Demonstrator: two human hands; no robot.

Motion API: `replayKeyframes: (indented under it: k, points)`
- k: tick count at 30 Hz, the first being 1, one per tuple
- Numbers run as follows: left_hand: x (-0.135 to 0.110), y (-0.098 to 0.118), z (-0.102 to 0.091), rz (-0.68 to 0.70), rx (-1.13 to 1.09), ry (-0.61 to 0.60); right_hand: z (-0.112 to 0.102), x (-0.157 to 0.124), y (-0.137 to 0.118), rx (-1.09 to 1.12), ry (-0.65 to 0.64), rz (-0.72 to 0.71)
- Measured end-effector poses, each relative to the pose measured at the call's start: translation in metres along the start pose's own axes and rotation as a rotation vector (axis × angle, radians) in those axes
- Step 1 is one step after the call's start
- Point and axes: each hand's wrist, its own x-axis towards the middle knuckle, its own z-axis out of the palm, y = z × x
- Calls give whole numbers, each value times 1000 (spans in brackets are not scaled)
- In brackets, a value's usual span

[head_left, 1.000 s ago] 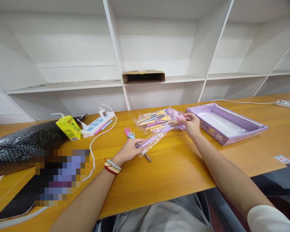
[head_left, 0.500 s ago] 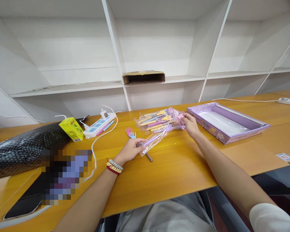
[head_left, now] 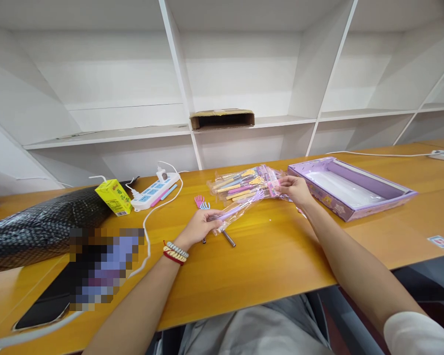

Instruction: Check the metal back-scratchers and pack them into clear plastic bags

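Note:
A purple back scratcher with a hand-shaped head, in a clear plastic bag [head_left: 240,210], slants between my two hands. My left hand [head_left: 202,226] is closed on its handle end. With thumb and fingers pinched, my right hand [head_left: 294,190] grips the pink card end [head_left: 274,187] of the bag. Behind it lies a pile of bagged back scratchers [head_left: 237,183] in yellow, blue and pink. Two unwrapped back scratchers, a pink one [head_left: 199,200] and a blue one [head_left: 204,205], lie under and beside my left hand, their metal rods partly hidden.
A shallow purple box [head_left: 350,190] stands on the right. To the left are a power strip [head_left: 155,190] with a white cable, a yellow drink carton [head_left: 113,197], a black wrapped bundle [head_left: 52,222] and a phone [head_left: 44,301]. A cardboard box [head_left: 222,120] sits on the shelf.
My right hand has shifted slightly at the card end, and a small pale piece now shows below it. My left hand keeps its hold. The whole view has moved slightly.

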Motion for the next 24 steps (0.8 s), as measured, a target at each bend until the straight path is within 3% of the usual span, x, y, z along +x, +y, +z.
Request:
replayKeyframes:
  k: [6, 13, 17, 24]
  points:
    - [1, 1, 0, 20, 27, 3, 3, -4, -7, 46, -8, -28]
    - [-1, 3, 2, -29, -84, -33, 7, -10, -9, -128, -223, 2]
    - [-1, 5, 2, -49, -130, -3, 8, -10, -7, -16, -291, -7]
    - [-2, 4, 2, -61, -167, -86, 5, -8, 1, 132, -322, -42]
